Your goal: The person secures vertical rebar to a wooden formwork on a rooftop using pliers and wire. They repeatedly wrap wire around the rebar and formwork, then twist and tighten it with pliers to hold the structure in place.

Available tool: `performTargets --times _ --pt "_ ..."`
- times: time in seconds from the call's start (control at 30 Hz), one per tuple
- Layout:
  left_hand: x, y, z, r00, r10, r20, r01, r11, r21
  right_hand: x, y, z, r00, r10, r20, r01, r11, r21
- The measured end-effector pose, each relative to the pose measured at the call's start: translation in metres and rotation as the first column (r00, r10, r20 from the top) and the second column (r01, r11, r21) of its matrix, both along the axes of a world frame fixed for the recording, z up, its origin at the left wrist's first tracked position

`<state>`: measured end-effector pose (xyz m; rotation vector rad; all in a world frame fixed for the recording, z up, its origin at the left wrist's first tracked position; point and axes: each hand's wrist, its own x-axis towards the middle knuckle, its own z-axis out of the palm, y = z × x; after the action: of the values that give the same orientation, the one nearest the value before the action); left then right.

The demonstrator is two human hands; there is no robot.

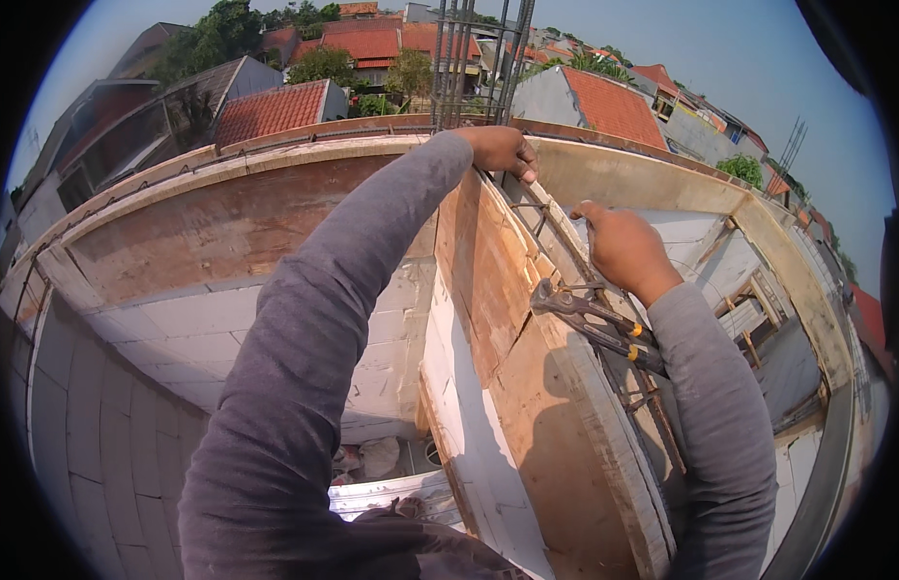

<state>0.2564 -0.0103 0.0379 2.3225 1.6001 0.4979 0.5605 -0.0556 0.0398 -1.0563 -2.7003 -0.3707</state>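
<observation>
Head view: at your far left, a grey block wall [111,454] stands in neat courses, its joints bent by the lens. Next comes a long reddish-brown plywood panel [227,217], scuffed and stained, above smooth white blocks [188,333]. Your left sleeve [314,309], soft grey cloth, crosses in front of them. Your left hand [500,152] is at the far end of the form channel [604,411], its fingers bent downward and bunched together; I cannot tell whether they pinch anything. Close behind it rise upright ribbed bars [452,68], dark and slender. Steel pincers [565,302], with dark, yellow-banded handles, lie across the channel, beside your right forearm. Your right hand [631,253] is over the channel's right side, one digit stretched toward the left hand and the others curled under; whether it grips anything, I cannot tell. Farther right, pale weathered form boards [797,300] edge another bay.

As for containers, the form channel runs away from you, long and narrow, walled with plywood and rough timber. It holds rusty steel bars [670,435] laid lengthwise, with thin cross ties [541,215] between its sides.
</observation>
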Motion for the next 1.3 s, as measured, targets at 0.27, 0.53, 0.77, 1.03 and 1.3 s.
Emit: performTargets --times 0.27,0.53,0.77,1.03,1.3 --pt "-0.017 -0.001 -0.013 0.991 0.054 0.126 -0.062 0.996 0.06 -0.009 -0.004 0.003 0.996 0.078 -0.038 -0.079 0.996 -0.035" --pt "0.043 -0.13 -0.056 0.756 -0.01 0.655 -0.592 0.418 0.689 0.015 0.018 -0.011 0.99 0.112 -0.09 -0.114 0.993 -0.018" --pt "-0.136 -0.302 -0.093 0.611 0.476 0.633 -0.683 -0.087 0.725 0.004 0.008 -0.002 0.983 0.139 -0.116 -0.146 0.988 -0.049" --pt "-0.273 -0.382 -0.065 0.374 0.828 0.419 -0.546 -0.169 0.821 0.001 0.028 -0.017 0.963 0.231 -0.138 -0.236 0.972 -0.017" --pt "-0.24 -0.282 -0.04 0.7 0.685 0.2 -0.587 0.394 0.707 0.001 0.016 -0.007 0.978 0.179 -0.104 -0.185 0.982 -0.047"
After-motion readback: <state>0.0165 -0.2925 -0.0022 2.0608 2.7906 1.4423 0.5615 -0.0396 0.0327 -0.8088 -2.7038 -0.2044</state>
